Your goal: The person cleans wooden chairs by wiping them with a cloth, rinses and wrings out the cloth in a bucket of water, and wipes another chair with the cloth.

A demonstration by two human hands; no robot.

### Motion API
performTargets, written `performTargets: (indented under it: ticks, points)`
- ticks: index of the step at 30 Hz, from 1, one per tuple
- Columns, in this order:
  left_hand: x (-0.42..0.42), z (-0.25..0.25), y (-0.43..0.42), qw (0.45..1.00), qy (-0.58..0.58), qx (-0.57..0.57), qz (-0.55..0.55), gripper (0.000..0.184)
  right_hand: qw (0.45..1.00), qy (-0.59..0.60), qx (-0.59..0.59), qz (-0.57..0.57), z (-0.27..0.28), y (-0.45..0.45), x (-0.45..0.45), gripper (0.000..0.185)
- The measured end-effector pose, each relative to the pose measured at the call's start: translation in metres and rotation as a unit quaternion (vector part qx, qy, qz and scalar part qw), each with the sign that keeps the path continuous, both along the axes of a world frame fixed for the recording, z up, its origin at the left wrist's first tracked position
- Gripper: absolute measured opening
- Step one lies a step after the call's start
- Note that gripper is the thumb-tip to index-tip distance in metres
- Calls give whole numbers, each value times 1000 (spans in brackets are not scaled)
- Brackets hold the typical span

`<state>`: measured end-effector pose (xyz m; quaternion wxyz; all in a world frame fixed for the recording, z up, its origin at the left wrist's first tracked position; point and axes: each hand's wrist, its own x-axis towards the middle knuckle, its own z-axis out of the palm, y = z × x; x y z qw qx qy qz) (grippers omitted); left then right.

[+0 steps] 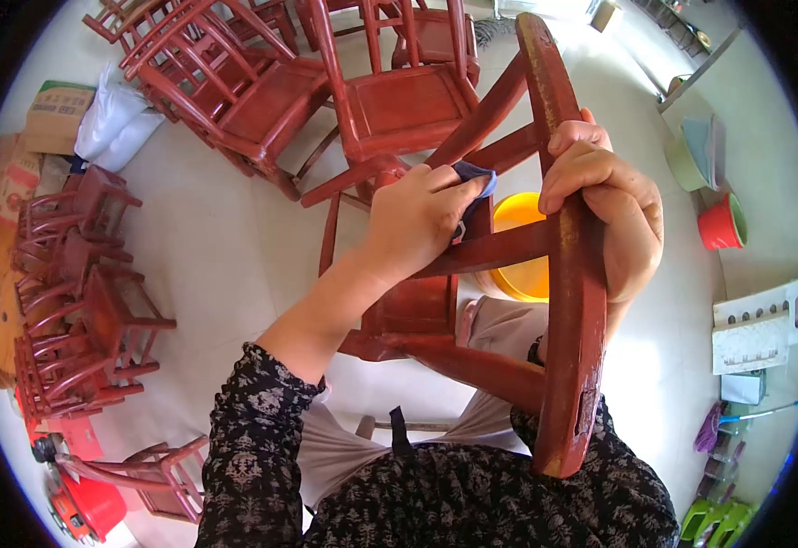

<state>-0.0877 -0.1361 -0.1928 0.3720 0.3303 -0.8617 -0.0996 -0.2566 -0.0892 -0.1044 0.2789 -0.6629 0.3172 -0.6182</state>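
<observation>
A red wooden chair (567,310) is held up tilted in front of my body, its thick near bar showing worn, chipped paint. My right hand (604,187) wraps round that bar near its upper part. My left hand (424,217) is closed on a blue cloth (477,180), pressed against the chair's inner rails. Most of the cloth is hidden by the fingers. Behind the chair, partly covered by its bars, stands a yellow bucket (519,279).
Several red chairs (408,102) crowd the floor ahead. Small red chairs (111,306) line the left side near cardboard boxes (59,117) and a white bag (116,123). Along the right wall are a red bucket (720,225), a light green basin (685,157) and a white rack (757,327).
</observation>
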Motion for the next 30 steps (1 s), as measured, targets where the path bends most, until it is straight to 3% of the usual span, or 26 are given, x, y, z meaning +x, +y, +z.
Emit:
performTargets:
  ticks: [2, 8, 11, 13, 14, 16, 17, 19, 20, 23, 30]
  points:
    - [-1, 1, 1, 999, -33, 18, 10, 26, 1000, 8, 6, 4, 2, 0, -1, 23]
    - [-4, -12, 6, 997, 7, 62, 43, 23, 1000, -23, 10, 11, -2, -1, -4, 24]
    - [-2, -2, 6, 988, -37, 143, 39, 21, 1000, -7, 17, 0, -2, -1, -8, 23]
    - [1, -2, 7, 954, -214, 195, 73, 19, 1000, -3, 14, 3, -2, -1, -8, 23]
    - [4, -2, 7, 955, -212, 193, 76, 19, 1000, 2, 13, 6, -2, -1, -8, 23]
    - [12, 0, 4, 969, -37, 229, 83, 20, 1000, -3, 8, 7, 0, -3, -7, 23]
    - [12, 0, 5, 968, -39, 233, 80, 20, 1000, -7, 14, 6, -2, -1, -6, 23]
    - [11, 6, 6, 949, 159, 272, -21, 17, 1000, -9, 16, 6, -1, -1, -4, 23]
    - [10, 7, 7, 948, 164, 273, -21, 17, 1000, -13, 9, 7, 0, -2, -4, 23]
    - [9, 13, 12, 962, 82, 202, -163, 23, 1000, -23, 13, 6, -2, -2, -6, 23]
    - [21, 10, 3, 943, 79, 231, -226, 17, 1000, 9, -10, 9, 3, -2, 1, 24]
